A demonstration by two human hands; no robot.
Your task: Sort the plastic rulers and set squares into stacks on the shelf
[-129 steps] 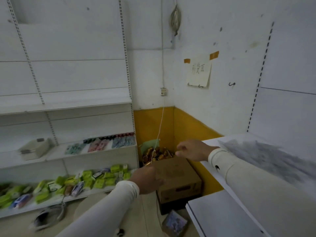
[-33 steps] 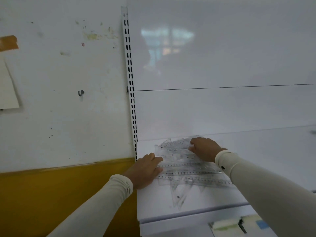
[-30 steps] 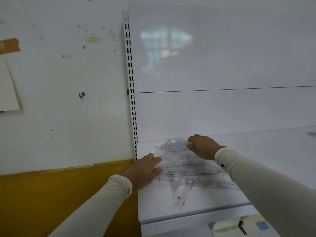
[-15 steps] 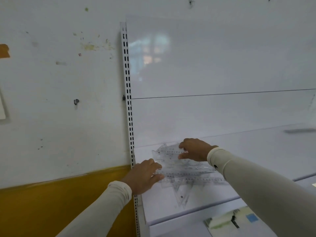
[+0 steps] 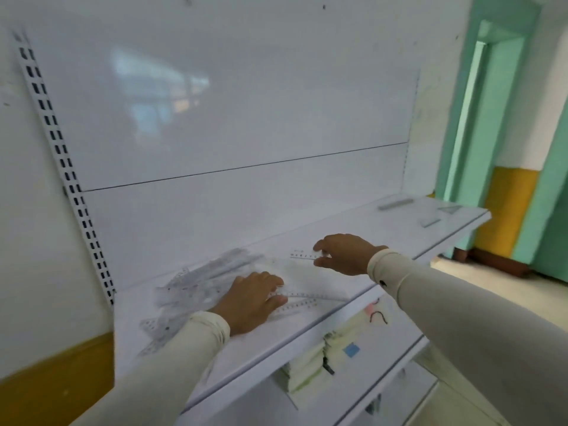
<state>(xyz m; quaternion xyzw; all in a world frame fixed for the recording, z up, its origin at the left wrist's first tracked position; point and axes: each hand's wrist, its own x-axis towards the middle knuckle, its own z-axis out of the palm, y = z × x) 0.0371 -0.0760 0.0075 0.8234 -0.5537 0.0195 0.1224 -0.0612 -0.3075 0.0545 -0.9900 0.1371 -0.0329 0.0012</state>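
Note:
A loose pile of clear plastic rulers and set squares (image 5: 196, 284) lies at the left end of the white shelf (image 5: 353, 232). My left hand (image 5: 250, 301) rests flat on the pile's right side, fingers over a long ruler (image 5: 304, 295). My right hand (image 5: 344, 253) hovers above the shelf to the right of the pile and pinches the end of a small clear ruler (image 5: 302, 256). At the far right end of the shelf lie a ruler stack (image 5: 395, 204), a short ruler (image 5: 430, 222) and a set square (image 5: 450, 209).
A slotted upright (image 5: 66, 167) runs up the shelf's left side, with the white back panel behind. Under the shelf sit pale packets (image 5: 335, 352) on a lower shelf. A green door frame (image 5: 491, 118) and yellow wall base stand to the right.
The view has swung right. My right hand has drawn away from the pile to the right with a small ruler. My left hand has slid further onto the pile.

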